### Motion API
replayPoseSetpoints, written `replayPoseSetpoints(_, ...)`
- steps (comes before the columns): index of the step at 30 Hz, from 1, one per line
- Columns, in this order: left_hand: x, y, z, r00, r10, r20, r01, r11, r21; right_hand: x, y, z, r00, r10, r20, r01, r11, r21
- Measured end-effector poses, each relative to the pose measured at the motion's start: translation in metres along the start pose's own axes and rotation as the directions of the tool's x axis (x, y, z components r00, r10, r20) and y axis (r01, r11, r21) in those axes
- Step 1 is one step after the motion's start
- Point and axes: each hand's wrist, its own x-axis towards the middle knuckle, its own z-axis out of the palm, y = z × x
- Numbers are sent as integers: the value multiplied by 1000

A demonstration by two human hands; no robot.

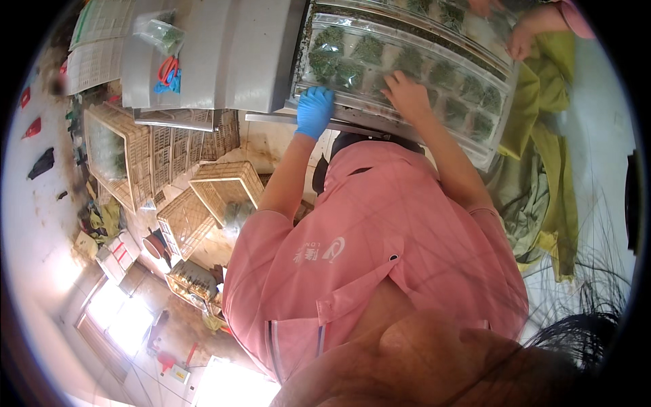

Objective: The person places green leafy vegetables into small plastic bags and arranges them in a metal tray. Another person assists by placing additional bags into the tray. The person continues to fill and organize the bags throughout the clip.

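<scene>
My left hand [314, 113], in a blue glove, rests at the near left corner of a long tray [302, 60]. Its fingers are curled together at the rim, and whatever they may hold is hidden. Farther right, my bare right hand [409, 98] reaches over the near rows, fingers apart and bent down onto the clear film. Under the film, the pockets hold clumps of green leafy stuff [367, 49], and the nearest pockets lie right by my right fingertips.
Left of the tray is a metal cover [244, 54] with red-handled scissors [168, 70] and a clear bag of greens [161, 34]. Plastic crates [146, 152] stand below left. Another person's hand [521, 42] is at the far right, near green cloth [542, 74].
</scene>
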Motion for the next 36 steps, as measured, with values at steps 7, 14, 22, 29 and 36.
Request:
replayPoseSetpoints(7,-16,5,-1,997,-62,43,59,997,52,-16,-3,-22,970,-243,-25,244,968,58)
replayPoseSetpoints(14,-20,15,-6,990,-140,31,139,990,8,-24,1,-20,955,-295,-36,296,952,75)
replayPoseSetpoints(22,-42,44,-12,980,-171,-103,160,981,-106,-32,-5,-16,902,-405,-147,428,882,198)
replayPoseSetpoints(29,-93,112,-33,937,-338,90,347,858,-379,-21,-40,-2,774,-597,-211,631,757,172)
replayPoseSetpoints(36,-122,118,-35,803,-406,436,585,674,-450,-31,-28,20,768,-618,-168,639,756,138)
